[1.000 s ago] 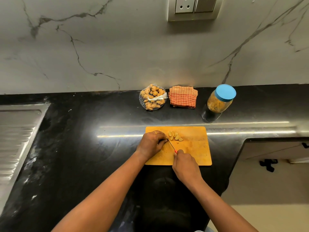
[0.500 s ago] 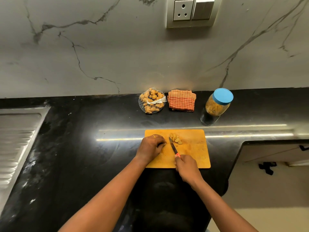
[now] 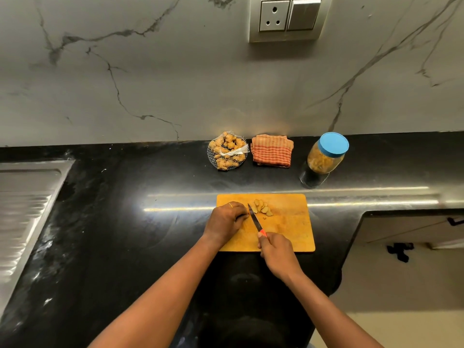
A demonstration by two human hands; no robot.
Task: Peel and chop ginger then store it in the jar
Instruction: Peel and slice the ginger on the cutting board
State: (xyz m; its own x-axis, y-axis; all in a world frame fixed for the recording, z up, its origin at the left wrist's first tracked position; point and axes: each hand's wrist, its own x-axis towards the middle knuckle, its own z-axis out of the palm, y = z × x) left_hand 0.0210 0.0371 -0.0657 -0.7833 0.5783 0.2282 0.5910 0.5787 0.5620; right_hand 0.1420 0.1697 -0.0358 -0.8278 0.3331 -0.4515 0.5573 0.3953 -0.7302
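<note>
Grey veined marble wall [image 3: 175, 84], socket plate [image 3: 286, 18]; glossy black counter [image 3: 125, 247].

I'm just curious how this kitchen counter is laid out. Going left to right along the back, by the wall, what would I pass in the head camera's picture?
Mesh bag of ginger → folded checked cloth → jar with the blue lid.
</note>
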